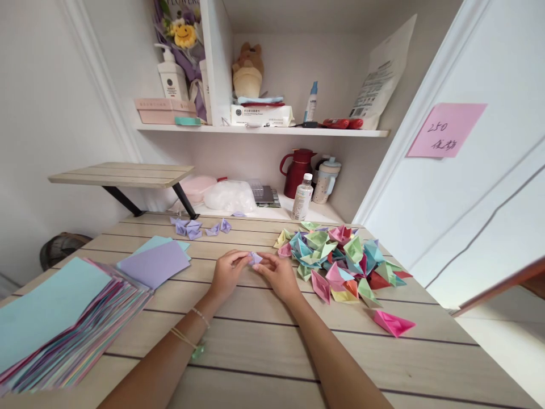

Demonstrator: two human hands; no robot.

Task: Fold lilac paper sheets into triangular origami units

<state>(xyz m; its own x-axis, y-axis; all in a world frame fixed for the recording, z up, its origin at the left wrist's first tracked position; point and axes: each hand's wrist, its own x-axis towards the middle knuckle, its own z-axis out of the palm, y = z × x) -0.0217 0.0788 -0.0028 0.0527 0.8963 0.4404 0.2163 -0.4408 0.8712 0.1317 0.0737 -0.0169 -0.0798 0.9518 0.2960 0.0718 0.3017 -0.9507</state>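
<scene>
Between my two hands, over the middle of the wooden table, is a small folded piece of purple paper (255, 258). My left hand (227, 272) pinches its left side between thumb and fingers. My right hand (279, 275) grips the right side the same way, fingertips partly hiding the paper. Close to my right hand lies a heap of folded paper boats (336, 255) in green, pink, blue, yellow and red. One bright pink boat (394, 324) sits apart, nearer to me. Several small purple folded papers (193, 230) rest at the table's far left.
A thick stack of coloured paper (55, 307) covers the left side, with loose purple sheets (157, 264) beside it. A small raised stand (123, 173) is behind them. At the back edge stand a plastic bottle (302, 199) and a red jug (298, 173).
</scene>
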